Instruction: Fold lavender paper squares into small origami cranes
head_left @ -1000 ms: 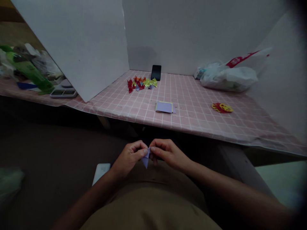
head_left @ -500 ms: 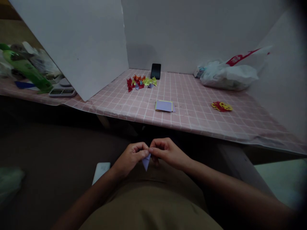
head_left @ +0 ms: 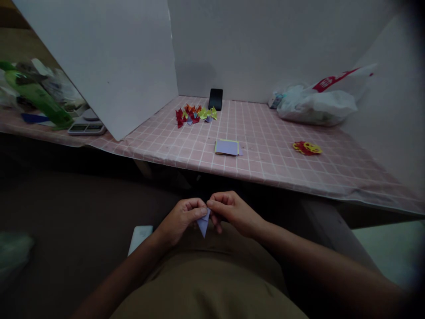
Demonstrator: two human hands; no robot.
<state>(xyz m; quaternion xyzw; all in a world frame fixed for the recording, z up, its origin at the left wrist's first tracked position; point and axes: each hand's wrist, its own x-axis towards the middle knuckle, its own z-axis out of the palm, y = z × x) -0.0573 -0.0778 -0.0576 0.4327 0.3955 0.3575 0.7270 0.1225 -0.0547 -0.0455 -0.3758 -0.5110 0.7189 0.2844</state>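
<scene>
A small piece of folded purple paper (head_left: 203, 225) hangs point down between my hands, above my lap and in front of the table. My left hand (head_left: 182, 218) pinches it, with the thumb lying over its upper part. The thumb and index finger of my right hand (head_left: 232, 211) are closed at its upper right corner; the other fingers curl loosely below. Fingers cover the top of the paper. On the table lies a stack of square papers (head_left: 227, 147), purple on top with yellow edges showing. Behind it is a cluster of small folded paper figures (head_left: 195, 114) in red, orange, yellow and purple.
A phone (head_left: 215, 99) leans at the back wall. Red and yellow cut-outs (head_left: 307, 148) lie right, before a white plastic bag (head_left: 315, 106). Left, past a white panel (head_left: 109, 57), are a digital scale (head_left: 86, 126) and green bottle (head_left: 38, 98). A white box-like object (head_left: 141, 237) lies below my left forearm.
My right fingertips have shifted slightly up on the paper's corner, so more of its upper right edge shows. The paper has moved a touch to the right.
</scene>
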